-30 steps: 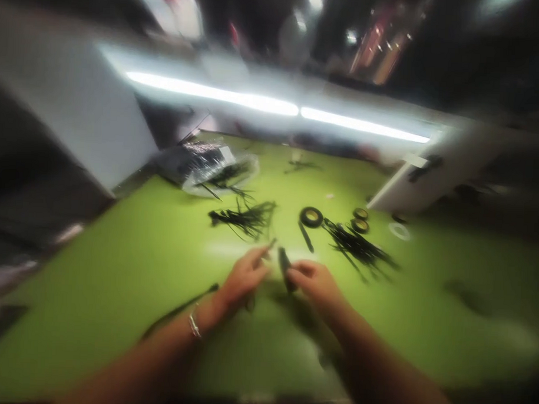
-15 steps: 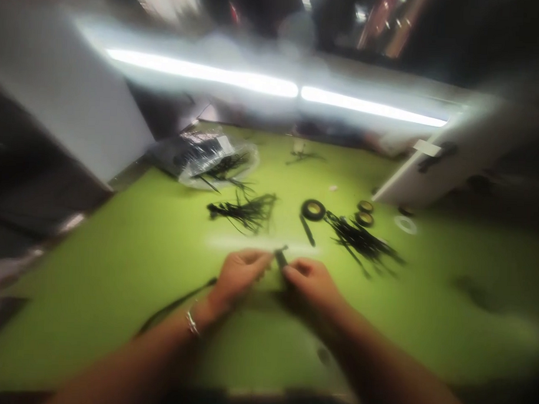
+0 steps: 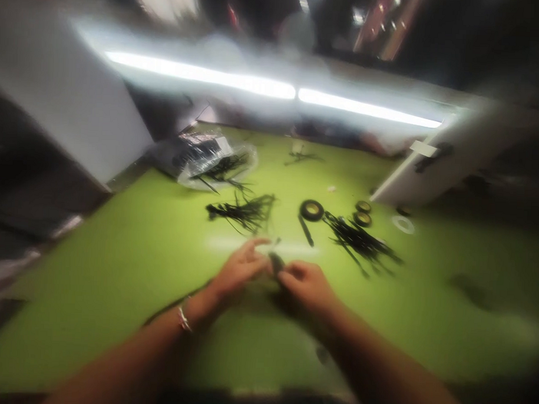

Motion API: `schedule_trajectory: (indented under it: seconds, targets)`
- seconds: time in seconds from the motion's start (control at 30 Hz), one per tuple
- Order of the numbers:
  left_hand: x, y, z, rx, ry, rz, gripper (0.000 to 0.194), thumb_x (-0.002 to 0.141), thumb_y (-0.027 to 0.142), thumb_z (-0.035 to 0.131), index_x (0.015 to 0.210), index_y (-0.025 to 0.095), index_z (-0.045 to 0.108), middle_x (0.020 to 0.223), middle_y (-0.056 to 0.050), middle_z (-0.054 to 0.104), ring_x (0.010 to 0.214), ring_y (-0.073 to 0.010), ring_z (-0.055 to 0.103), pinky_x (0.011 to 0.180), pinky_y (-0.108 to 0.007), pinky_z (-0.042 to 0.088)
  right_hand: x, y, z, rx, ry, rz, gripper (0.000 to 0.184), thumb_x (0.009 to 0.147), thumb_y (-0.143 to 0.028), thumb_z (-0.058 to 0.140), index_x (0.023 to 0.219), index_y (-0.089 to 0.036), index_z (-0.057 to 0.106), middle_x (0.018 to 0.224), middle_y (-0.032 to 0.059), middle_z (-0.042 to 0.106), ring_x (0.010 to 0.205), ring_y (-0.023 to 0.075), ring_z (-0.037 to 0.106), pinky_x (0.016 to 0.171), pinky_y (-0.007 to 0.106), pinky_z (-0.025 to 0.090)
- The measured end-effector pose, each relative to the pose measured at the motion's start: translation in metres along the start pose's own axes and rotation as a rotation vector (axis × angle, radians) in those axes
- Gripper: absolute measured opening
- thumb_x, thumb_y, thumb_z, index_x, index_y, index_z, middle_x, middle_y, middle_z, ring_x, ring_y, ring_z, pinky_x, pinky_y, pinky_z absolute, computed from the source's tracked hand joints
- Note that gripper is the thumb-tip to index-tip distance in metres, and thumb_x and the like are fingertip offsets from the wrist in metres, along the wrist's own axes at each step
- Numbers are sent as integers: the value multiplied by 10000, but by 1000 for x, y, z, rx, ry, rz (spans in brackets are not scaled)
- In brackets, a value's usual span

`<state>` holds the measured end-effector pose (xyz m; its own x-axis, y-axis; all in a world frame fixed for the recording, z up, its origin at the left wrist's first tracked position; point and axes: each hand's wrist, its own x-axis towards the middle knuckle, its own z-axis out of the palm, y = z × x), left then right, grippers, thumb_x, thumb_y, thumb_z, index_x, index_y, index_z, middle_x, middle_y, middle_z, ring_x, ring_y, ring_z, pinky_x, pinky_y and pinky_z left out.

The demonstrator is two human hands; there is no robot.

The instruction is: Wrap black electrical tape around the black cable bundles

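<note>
Right hand [image 3: 304,280]: fingers closed on small dark piece [image 3: 276,265], above near-middle of green table [image 3: 117,267]. Left hand [image 3: 243,265]: at the piece's left side, index finger extended; contact blurred, grip can't be told. Black cable bundle [image 3: 245,213] beyond left hand; tape roll [image 3: 311,210] and black strands [image 3: 360,240] beyond right hand. Bare green surface between hands and near edge. White panel [image 3: 416,166] bounds far right.

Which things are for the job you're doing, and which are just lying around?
Seem in use:
- dark piece, in the right hand
- left hand, close by

Just lying about, I think:
- left black bundle
- right black bundle
- big black ring
- white ring
- plastic bag
</note>
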<state>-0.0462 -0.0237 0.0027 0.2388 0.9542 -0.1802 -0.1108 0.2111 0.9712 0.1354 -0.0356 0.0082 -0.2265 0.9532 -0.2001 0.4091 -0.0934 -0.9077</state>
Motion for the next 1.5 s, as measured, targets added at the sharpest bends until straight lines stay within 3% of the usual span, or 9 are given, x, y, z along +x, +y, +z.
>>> schedule_trajectory:
  seconds: [0.17, 0.3, 0.4, 0.5, 0.7, 0.87, 1.13, 1.37, 1.5]
  targets:
    - [1, 11, -15, 242, -168, -47, 374, 797, 298, 604, 1144, 171, 545, 728, -34, 699, 472, -79, 404, 453, -202, 272, 2, 0, -3, -34, -32, -28, 234, 754, -375, 608, 656, -163, 592, 609, -26, 553, 585, 108, 471, 557, 233, 360]
    - [4, 9, -16, 342, 30, 173, 139, 792, 297, 619, 811, 160, 630, 729, -41, 707, 627, -131, 578, 613, -243, 438, 2, -1, -4, -13, -27, 2, 242, 756, -367, 603, 621, -170, 563, 576, -33, 521, 560, 102, 455, 537, 228, 358]
    - [4, 7, -13, 348, 186, 240, 200, 761, 338, 663, 687, 152, 664, 687, -41, 692, 678, -165, 608, 688, -277, 472, 2, 0, -3, 35, -34, 10, 239, 762, -359, 601, 618, -172, 559, 571, -28, 528, 556, 103, 465, 539, 228, 372]
    - [2, 5, -9, 355, 189, 210, 271, 781, 364, 635, 612, 156, 672, 675, -44, 696, 689, -178, 612, 679, -278, 477, 2, 0, -3, 67, -37, 18, 239, 760, -364, 607, 626, -174, 558, 569, -25, 531, 556, 106, 473, 535, 229, 380]
    - [1, -3, -2, 355, 98, 164, 198, 778, 320, 625, 711, 161, 722, 676, -29, 701, 672, -165, 612, 682, -270, 479, 2, 0, -2, 64, -3, 24, 229, 748, -357, 609, 620, -173, 564, 561, -28, 527, 551, 106, 469, 533, 231, 380]
    - [1, -9, 2, 221, 120, 72, 199, 751, 318, 663, 833, 137, 680, 654, -35, 678, 533, -113, 532, 538, -233, 422, 2, 0, -1, 58, -6, 17, 244, 745, -380, 609, 627, -169, 575, 574, -27, 536, 560, 107, 468, 539, 230, 374]
    - [6, -8, -11, 111, 9, -87, 655, 723, 290, 693, 1314, 119, 468, 622, -12, 649, 459, -79, 436, 450, -195, 318, 0, -2, -3, 19, -36, -23, 237, 749, -368, 614, 628, -167, 579, 586, -30, 537, 565, 101, 448, 528, 219, 354]
    - [7, -2, -5, -18, -47, -87, 269, 672, 287, 725, 881, 119, 751, 647, -44, 647, 503, -82, 466, 460, -199, 351, 0, -3, -2, 16, -29, -1, 214, 751, -358, 608, 653, -168, 587, 610, -30, 543, 584, 107, 471, 553, 230, 365]
    - [6, -7, -7, 50, -25, -64, 261, 716, 330, 710, 888, 143, 768, 667, -39, 665, 512, -89, 483, 459, -202, 357, 0, -3, -2, 11, -21, -8, 210, 743, -337, 609, 628, -170, 557, 600, -35, 524, 578, 101, 459, 545, 226, 358]
